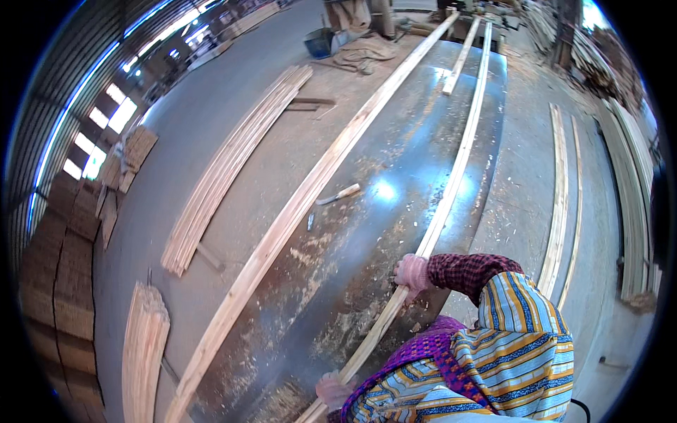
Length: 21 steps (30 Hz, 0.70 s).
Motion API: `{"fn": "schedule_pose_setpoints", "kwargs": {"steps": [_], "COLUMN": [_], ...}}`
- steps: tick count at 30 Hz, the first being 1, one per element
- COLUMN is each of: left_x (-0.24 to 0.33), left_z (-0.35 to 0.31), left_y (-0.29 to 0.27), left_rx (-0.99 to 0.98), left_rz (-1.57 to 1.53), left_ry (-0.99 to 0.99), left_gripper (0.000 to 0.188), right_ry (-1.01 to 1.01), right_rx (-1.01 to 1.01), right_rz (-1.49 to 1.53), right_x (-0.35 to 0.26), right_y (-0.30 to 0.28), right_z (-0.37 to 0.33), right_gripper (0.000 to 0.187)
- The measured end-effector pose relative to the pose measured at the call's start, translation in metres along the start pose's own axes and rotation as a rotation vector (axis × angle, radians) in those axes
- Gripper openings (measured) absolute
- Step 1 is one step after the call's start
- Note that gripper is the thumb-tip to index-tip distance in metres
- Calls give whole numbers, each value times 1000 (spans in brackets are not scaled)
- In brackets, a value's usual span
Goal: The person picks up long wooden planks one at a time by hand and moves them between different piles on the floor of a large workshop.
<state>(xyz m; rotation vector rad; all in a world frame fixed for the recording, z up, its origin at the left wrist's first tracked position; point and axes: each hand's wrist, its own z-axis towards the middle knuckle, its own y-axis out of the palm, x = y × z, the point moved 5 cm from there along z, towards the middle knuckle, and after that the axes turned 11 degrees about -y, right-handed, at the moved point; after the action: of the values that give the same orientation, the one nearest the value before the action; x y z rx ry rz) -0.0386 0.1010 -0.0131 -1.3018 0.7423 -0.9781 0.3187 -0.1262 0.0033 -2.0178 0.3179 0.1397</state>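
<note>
A long, thin wooden strip (462,158) runs lengthwise over a dark metal tabletop (356,243). My right hand (412,273), in a pale pink glove, is closed around the strip near mid-table. Lower down, close to my apron, my left hand (333,389) grips the same strip toward its near end; part of that hand is hidden by my clothing. A wider wooden board (310,185) lies along the table's left edge. Between them rest a curved tool with a wooden handle (340,194) and a small metal piece (310,221).
A short strip (462,60) lies at the table's far end. To the left are bundled strips (236,169) and a nearer bundle (145,352). Right of the table, loose strips (557,197) lie on the floor beside a long stack (631,204). A dark bucket (321,44) stands far back.
</note>
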Motion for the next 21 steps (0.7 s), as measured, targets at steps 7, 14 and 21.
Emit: {"fn": "schedule_pose_setpoints", "kwargs": {"steps": [7,14,21], "left_x": [-82,-59,6], "left_z": [-41,-4,30], "left_y": [41,62,34], "left_rx": [-433,-1011,-573], "left_rz": [-193,180,97], "left_ry": [-474,-720,-189], "left_gripper": [32,49,51], "right_ry": [-93,-167,-115], "right_rx": [115,168,199], "right_rz": [94,8,-73], "right_x": [-38,2,18], "right_y": [9,20,19], "right_z": [25,12,-10], "right_gripper": [65,66,69]}}
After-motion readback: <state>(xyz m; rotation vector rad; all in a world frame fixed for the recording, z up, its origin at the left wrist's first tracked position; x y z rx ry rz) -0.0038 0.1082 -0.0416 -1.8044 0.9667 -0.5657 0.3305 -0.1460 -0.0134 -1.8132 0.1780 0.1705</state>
